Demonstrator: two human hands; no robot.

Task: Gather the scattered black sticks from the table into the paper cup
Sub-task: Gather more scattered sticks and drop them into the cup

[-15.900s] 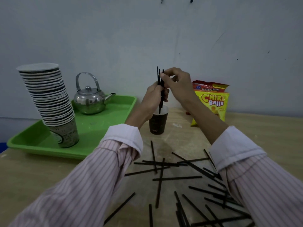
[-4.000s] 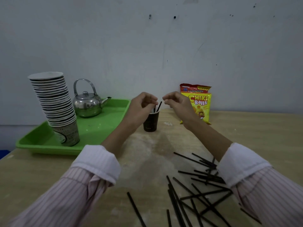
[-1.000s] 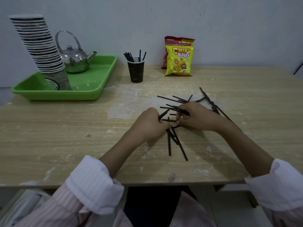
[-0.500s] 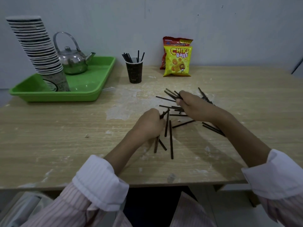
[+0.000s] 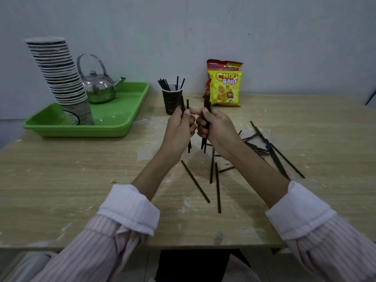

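My left hand (image 5: 179, 129) grips a couple of black sticks (image 5: 187, 104) upright above the table. Beside it, almost touching, my right hand (image 5: 217, 127) grips a small bundle of black sticks (image 5: 207, 102), also upright. Just behind both hands stands the dark paper cup (image 5: 170, 101) with several black sticks leaning out of its top. More loose black sticks (image 5: 217, 186) lie on the wooden table under my hands, and a heap of them (image 5: 270, 149) lies to the right.
A green tray (image 5: 114, 127) at the back left carries a tall stack of paper cups (image 5: 61, 78) and a metal kettle (image 5: 97, 88). Yellow and red snack bags (image 5: 224, 86) lean on the wall behind the cup. The table's front edge (image 5: 183, 246) runs below my forearms.
Both hands have lifted off the table with sticks in them and come together, upright, in front of the cup. Fewer sticks lie under them.
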